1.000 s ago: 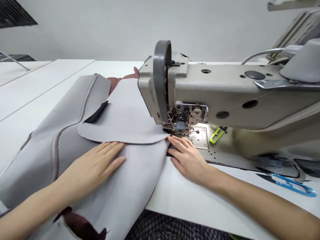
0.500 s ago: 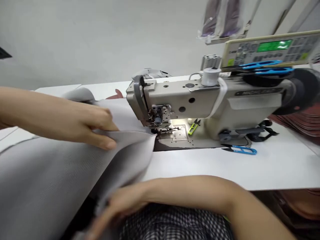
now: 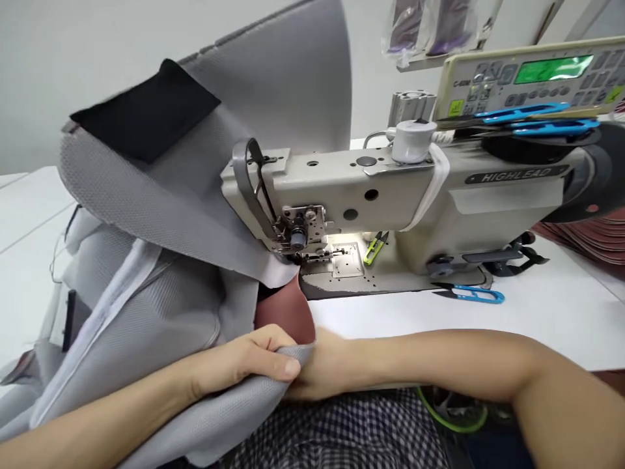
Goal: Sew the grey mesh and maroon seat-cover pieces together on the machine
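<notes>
My left hand point(image 3: 266, 358) pinches the edge of a large grey fabric piece point(image 3: 161, 319), thumb on top, in front of the sewing machine point(image 3: 342, 189). Right beside it is my right hand point(image 3: 325, 365), at the same edge; its fingers are hidden behind the cloth. A reddish-brown lining point(image 3: 288, 309) shows where the fabric folds open. One corner of the work reaches under the presser foot area of the machine. Behind, a stiff grey panel with a black patch point(image 3: 151, 111) stands up against the wall. A white strip point(image 3: 105, 319) runs along the fabric on the left.
Yellow thread snips point(image 3: 375, 247) lie on the machine bed, and blue snips point(image 3: 473, 294) on the white table point(image 3: 390, 319). More blue snips point(image 3: 541, 120) rest on top of the machine near a control panel point(image 3: 532, 75). Stacked reddish-brown pieces point(image 3: 590, 234) are at right.
The grey work has been flipped up and over, so the panel with the black patch now stands behind. My left hand has come down to the near edge; my right hand has moved up beside it.
</notes>
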`<action>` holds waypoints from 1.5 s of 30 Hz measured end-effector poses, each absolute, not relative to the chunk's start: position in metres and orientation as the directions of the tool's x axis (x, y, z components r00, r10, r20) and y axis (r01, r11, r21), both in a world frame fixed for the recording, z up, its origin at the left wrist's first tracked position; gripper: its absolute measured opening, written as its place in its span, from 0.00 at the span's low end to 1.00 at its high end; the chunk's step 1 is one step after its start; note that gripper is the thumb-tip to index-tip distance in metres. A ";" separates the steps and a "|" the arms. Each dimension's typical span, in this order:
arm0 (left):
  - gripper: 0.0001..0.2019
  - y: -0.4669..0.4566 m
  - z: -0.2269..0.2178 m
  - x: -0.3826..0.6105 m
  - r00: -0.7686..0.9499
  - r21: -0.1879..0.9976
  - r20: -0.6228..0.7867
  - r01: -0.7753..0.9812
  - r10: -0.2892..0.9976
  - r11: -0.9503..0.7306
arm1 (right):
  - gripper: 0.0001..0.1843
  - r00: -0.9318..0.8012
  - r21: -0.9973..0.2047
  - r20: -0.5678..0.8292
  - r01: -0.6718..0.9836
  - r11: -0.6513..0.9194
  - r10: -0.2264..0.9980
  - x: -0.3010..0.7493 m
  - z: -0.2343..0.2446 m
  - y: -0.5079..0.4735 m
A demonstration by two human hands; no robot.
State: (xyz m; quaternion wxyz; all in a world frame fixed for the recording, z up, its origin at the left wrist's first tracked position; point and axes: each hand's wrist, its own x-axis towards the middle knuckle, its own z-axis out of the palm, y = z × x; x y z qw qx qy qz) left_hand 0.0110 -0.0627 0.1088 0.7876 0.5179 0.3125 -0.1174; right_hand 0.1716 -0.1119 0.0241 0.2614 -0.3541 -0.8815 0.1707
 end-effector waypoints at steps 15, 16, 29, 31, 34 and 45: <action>0.19 -0.027 0.095 -0.023 0.667 -0.066 0.134 0.744 0.733 -0.665 | 0.18 -0.899 -0.133 0.300 0.290 0.948 0.317 0.219 0.026 -0.042; 0.20 -0.023 0.093 -0.023 0.739 -0.232 0.132 0.671 0.661 -0.704 | 0.18 -0.895 -0.131 0.309 0.294 0.947 0.321 0.220 0.025 -0.042; 0.19 0.045 0.096 -0.016 0.912 -0.275 -0.084 0.365 0.400 -0.889 | 0.17 -0.845 -0.194 0.314 0.390 0.900 0.434 0.209 0.017 -0.047; 0.21 0.049 0.097 -0.011 0.920 -0.198 -0.114 0.348 0.374 -0.916 | 0.17 -0.839 -0.186 0.323 0.397 0.899 0.437 0.209 0.016 -0.048; 0.19 0.048 0.102 0.002 0.884 -0.171 -0.221 0.381 0.412 -0.909 | 0.16 -0.838 -0.175 0.339 0.392 0.903 0.429 0.209 0.014 -0.049; 0.14 0.027 0.112 0.037 0.705 -0.287 -0.420 0.495 0.572 -0.820 | 0.23 -0.776 -0.348 0.327 0.431 0.832 0.539 0.206 0.002 -0.049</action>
